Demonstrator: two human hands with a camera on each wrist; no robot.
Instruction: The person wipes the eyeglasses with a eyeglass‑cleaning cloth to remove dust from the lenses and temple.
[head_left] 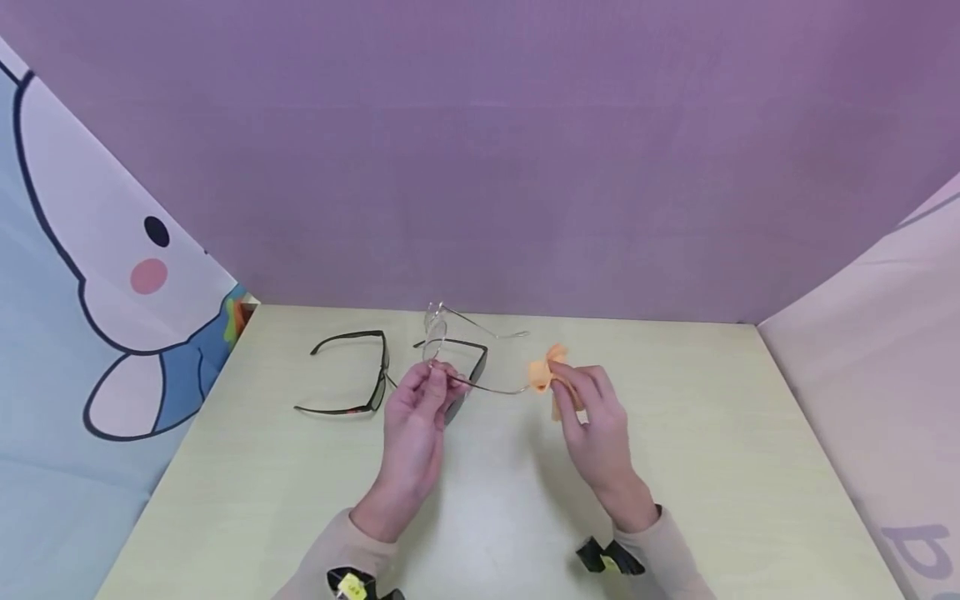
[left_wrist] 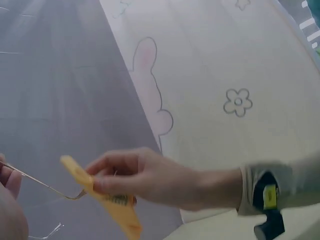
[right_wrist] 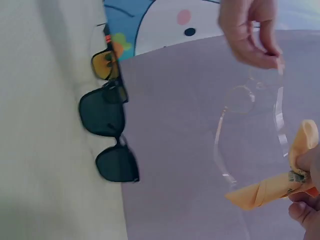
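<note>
A pair of thin wire-framed eyeglasses [head_left: 491, 390] is held up above the table, lenses toward the left and arms pointing right. My left hand [head_left: 416, 421] pinches the frame near the hinge of the closer arm. At the tip of that arm, my right hand [head_left: 597, 421] pinches a folded orange cloth [head_left: 539, 376]. Dark print shows on the cloth in the left wrist view. In the right wrist view, the far arm of the eyeglasses hangs free, and the cloth [right_wrist: 265, 191] sticks out from the right fingers. The arm's tip is hidden by the cloth.
Black-framed glasses [head_left: 382, 367] lie on the pale table [head_left: 720, 467], left of my left hand. Dark sunglasses [right_wrist: 102, 112] lie beside them, partly behind that hand in the head view. A purple backdrop [head_left: 495, 167] rises at the table's far edge, with printed side cloths left and right.
</note>
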